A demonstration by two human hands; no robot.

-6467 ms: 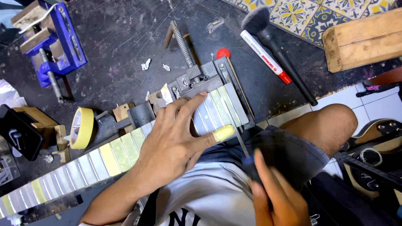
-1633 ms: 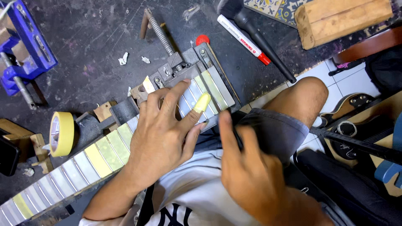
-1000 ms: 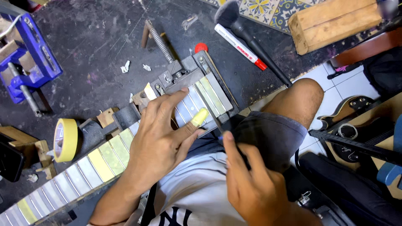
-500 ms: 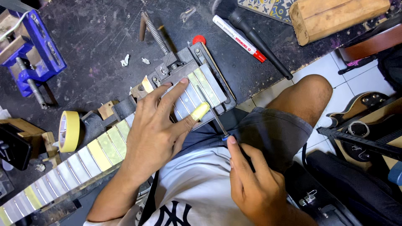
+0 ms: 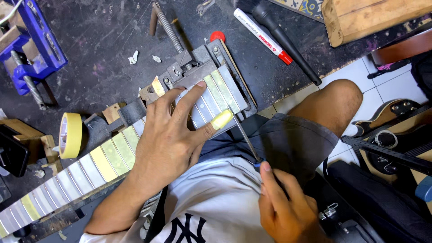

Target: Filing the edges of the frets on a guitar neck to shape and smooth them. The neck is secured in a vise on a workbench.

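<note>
The left hand (image 5: 168, 135) lies flat, fingers spread wide, pressing down on a guitar neck (image 5: 112, 155) whose fretboard is covered in strips of tape between the frets. Its thumb, wrapped in yellowish tape at the tip, points toward the near edge of the neck. It grips nothing; it only bears down on the neck. The neck runs under this hand from the lower left up to a metal clamp (image 5: 198, 67) just beyond the fingertips.

The right hand (image 5: 283, 209) sits below and to the right of the left, close to the person's lap, closed around the handle of a thin file (image 5: 245, 137). The thin metal shaft slants up from the right hand's fingertips to the edge of the neck right beside the left thumb.

Well left of the left hand, a roll of yellow tape (image 5: 70, 135) stands on edge, and a blue vise (image 5: 33, 42) sits farther up. Beyond the clamp, a red-capped white marker (image 5: 263, 30) lies on the dark bench (image 5: 99, 45).
</note>
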